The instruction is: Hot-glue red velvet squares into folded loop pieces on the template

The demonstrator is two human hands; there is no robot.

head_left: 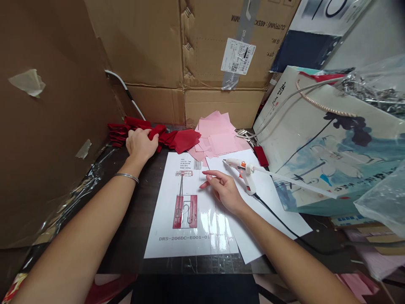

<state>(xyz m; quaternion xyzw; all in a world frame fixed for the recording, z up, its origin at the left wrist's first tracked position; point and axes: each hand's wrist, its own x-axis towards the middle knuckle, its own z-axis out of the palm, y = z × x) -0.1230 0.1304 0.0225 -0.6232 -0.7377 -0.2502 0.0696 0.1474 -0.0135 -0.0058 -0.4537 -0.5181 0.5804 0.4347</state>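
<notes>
My left hand reaches into a pile of red cloth pieces at the back left of the table. Its thumb and fingers close on a piece of red cloth; the fingertips are partly hidden. My right hand hovers over the printed sheet, fingers loosely apart and holding nothing. On that sheet is a drawing with red panels and the text DRS-206DC-E001-01. Just right of this hand, a white glue gun with a glue stick in its back lies on blank white paper.
Pink square sheets are heaped at the back, beside several metal pieces and a small red piece. Cardboard walls enclose the back and left. A large paper bag stands right. The glue gun's black cord runs right.
</notes>
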